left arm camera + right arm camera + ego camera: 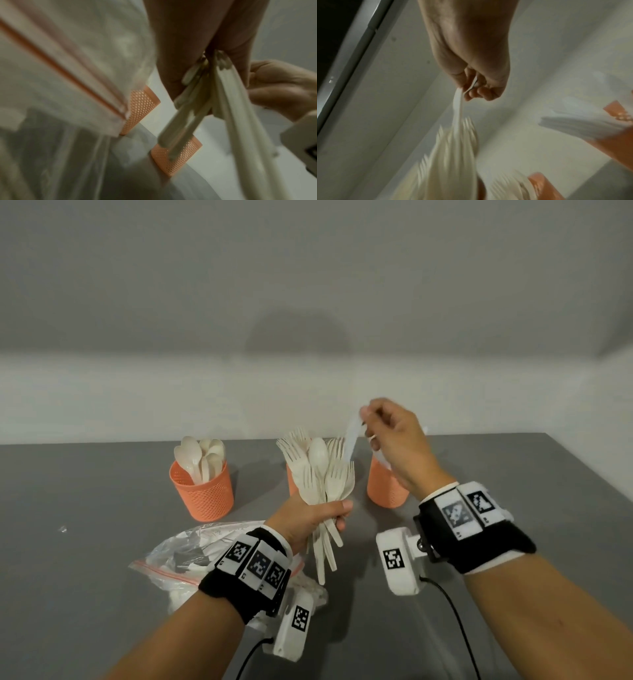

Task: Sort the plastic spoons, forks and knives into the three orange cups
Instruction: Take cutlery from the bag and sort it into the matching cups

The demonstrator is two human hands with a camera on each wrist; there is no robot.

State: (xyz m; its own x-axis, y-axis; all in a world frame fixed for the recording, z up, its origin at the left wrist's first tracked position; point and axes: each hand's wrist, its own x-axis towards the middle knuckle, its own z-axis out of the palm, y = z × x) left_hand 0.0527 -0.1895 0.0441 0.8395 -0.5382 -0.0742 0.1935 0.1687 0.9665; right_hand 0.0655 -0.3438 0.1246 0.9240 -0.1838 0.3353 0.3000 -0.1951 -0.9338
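My left hand (337, 515) grips a bundle of white cutlery (318, 470) by the handles, mostly forks with one spoon, held upright above the table. My right hand (366, 422) pinches the top of a white knife (351, 440) that stands up out of the bundle's right side; the right wrist view shows the pinch on the knife (458, 108). Three orange cups stand behind: the left cup (203, 491) holds spoons, the middle cup (291, 481) is mostly hidden by the bundle, and the right cup (383, 491) sits under my right hand with white pieces in it.
A clear zip bag (178, 553) with more white cutlery lies on the grey table (85, 508) beside my left wrist. A white wall runs along the table's far edge. The table's right edge (582, 474) slants close to the right cup.
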